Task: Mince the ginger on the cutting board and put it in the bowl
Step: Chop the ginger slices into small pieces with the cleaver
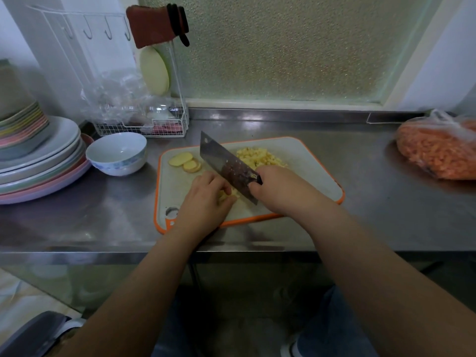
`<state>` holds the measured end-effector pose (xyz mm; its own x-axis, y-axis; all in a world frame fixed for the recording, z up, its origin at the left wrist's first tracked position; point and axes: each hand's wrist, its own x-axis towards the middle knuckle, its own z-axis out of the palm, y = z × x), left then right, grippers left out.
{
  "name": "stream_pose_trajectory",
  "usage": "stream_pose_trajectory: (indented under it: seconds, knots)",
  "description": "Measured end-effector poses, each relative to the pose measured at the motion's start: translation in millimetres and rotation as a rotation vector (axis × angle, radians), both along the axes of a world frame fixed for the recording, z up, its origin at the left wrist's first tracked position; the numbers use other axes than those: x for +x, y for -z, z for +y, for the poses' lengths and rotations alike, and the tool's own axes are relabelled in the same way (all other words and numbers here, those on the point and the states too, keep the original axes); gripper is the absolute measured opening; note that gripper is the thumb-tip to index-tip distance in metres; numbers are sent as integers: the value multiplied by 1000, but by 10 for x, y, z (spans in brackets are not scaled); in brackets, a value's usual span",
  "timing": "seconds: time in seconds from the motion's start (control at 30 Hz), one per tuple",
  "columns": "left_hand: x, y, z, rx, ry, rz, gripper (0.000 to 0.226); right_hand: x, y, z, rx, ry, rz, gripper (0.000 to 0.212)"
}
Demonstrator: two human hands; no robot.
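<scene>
Right hand (277, 188) grips cleaver (226, 166) over cutting board (316, 173); left hand (206, 199) curls fingers on ginger piece (229, 195) beside blade. Minced ginger pile (257, 155) behind; slices (185, 162) near empty bowl (117, 153).

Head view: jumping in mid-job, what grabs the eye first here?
The cleaver in the right hand, slanting over the orange-rimmed cutting board at centre. The left hand pins ginger beside the blade; a minced pile lies behind, and the white bowl waits empty on the left.
</scene>
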<state>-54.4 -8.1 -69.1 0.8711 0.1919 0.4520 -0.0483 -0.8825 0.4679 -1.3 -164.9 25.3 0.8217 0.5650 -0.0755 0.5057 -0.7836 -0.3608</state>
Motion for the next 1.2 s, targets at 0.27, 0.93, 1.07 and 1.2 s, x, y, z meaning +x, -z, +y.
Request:
stream_pose_trajectory:
  seconds: [0.27,0.93,1.07,1.2]
  knots:
    - [25,-7,-41,6,-39,-7,6,-51,49,77,-87,20,-23,6]
    - [-52,33,-3,3,-32,-4,15,127,122,11,-26,92,58,27]
    - [-67,18,3,-27,-26,22,15,15,38,54,-33,15,-7,16]
    - [-55,29,20,-6,-4,19,8,-19,36,132,-98,-8,-22,9]
